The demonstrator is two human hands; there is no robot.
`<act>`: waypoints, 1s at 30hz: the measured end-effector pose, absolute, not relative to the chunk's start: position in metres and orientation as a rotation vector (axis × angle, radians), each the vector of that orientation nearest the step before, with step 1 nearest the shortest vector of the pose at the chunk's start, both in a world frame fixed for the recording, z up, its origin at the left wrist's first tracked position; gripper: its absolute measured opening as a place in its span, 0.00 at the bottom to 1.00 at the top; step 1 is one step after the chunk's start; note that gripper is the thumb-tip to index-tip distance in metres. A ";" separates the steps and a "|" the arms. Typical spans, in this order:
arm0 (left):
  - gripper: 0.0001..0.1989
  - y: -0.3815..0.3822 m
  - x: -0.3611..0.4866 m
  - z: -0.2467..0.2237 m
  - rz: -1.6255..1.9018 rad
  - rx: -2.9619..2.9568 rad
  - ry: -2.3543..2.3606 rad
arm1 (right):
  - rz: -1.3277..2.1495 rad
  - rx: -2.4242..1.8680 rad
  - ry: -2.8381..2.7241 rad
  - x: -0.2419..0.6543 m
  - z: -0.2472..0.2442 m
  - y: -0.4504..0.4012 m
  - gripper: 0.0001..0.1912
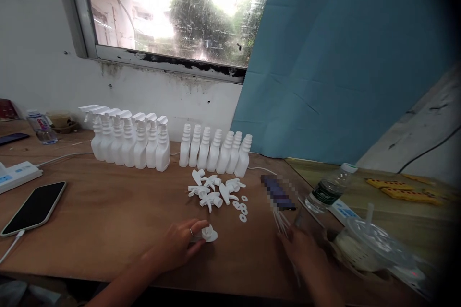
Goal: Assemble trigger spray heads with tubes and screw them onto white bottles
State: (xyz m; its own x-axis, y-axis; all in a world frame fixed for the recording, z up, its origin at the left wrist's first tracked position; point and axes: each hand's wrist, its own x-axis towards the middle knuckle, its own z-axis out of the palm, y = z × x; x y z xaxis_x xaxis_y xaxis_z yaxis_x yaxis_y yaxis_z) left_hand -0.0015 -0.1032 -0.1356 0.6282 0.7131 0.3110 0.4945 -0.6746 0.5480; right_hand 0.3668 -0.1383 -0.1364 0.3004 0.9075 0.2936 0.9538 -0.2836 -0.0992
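Observation:
My left hand point(185, 242) pinches a white spray head point(208, 234) low over the brown table. At the right, my right hand point(300, 247) is slightly blurred, its fingers closed around thin white tubes point(283, 223) that fan out above and below it. Beyond my hands lies a loose pile of white spray heads point(211, 194), with several small white rings point(243, 218) at its right. Behind the pile stands a row of white bottles without heads point(215, 153). Further left is a row of white bottles with spray heads fitted point(128, 146).
A phone on a cable point(34, 208) and a power strip point(18, 176) lie at the left. Towards the right stand a water bottle point(326, 192) and a lidded cup with a straw point(367, 244). A wall and window point(201, 19) rise behind the table point(108, 230).

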 end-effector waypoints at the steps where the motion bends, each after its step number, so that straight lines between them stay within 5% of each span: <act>1: 0.19 -0.103 -0.001 -0.136 0.730 2.414 0.963 | -0.233 -2.323 -1.706 0.371 -0.140 -0.138 0.09; 7: 0.17 -0.103 -0.001 -0.135 0.747 2.337 0.958 | -0.179 -2.354 -1.677 0.372 -0.144 -0.126 0.08; 13: 0.16 -0.105 -0.002 -0.128 0.728 2.320 0.959 | -0.168 -2.686 -1.575 0.368 -0.131 -0.121 0.22; 30: 0.20 -0.104 -0.002 -0.132 0.754 2.312 0.961 | 0.072 -2.468 -1.722 0.354 -0.112 -0.036 0.15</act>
